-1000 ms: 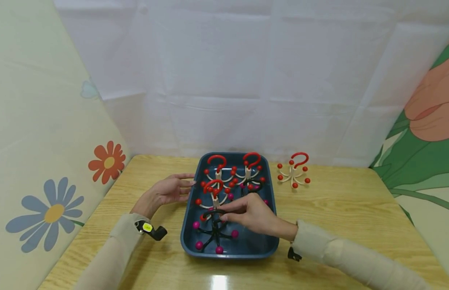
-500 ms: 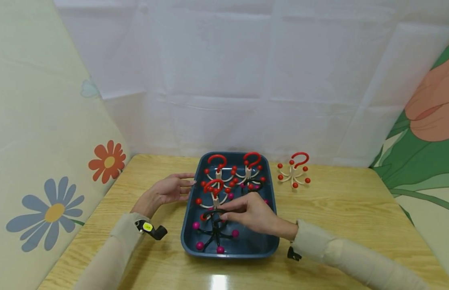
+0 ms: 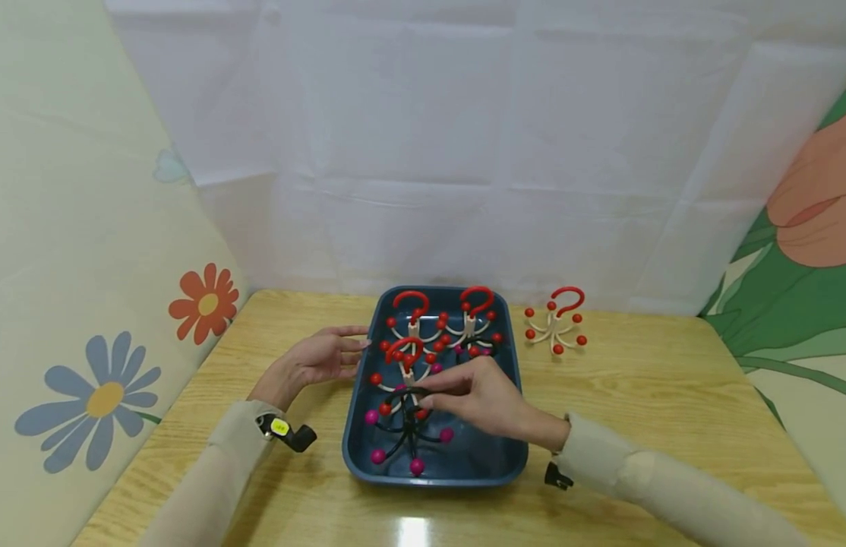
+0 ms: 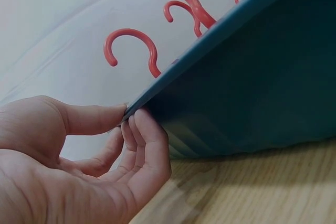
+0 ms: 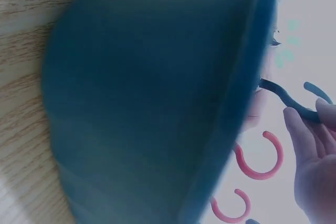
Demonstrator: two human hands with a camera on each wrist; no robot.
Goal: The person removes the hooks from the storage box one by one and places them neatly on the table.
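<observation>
My right hand (image 3: 487, 399) pinches the curved top of a black hanging hook rack (image 3: 409, 428) with magenta ball tips, over the near left of a dark blue tray (image 3: 487, 465). Its black hook (image 5: 286, 98) shows between thumb and fingers in the right wrist view. At the tray's left side is my left hand (image 3: 320, 358). In the left wrist view that hand (image 4: 79, 161) holds the rim, thumb above and curled fingers against the wall. Just behind the black rack stands a cream rack with a red hook (image 3: 408, 348) and red balls.
Two more cream racks, one with its red hook (image 3: 411, 302) at the tray's far left, stand at the back. Another black rack (image 3: 479, 343) lies among them, partly hidden. Outside, a cream rack (image 3: 555, 327) stands on the wooden table (image 3: 635, 380). A white cloth (image 3: 423, 152) hangs behind.
My right hand has risen slightly with the black rack, whose magenta tips sit a little higher in the head view. The left hand keeps its place at the tray.
</observation>
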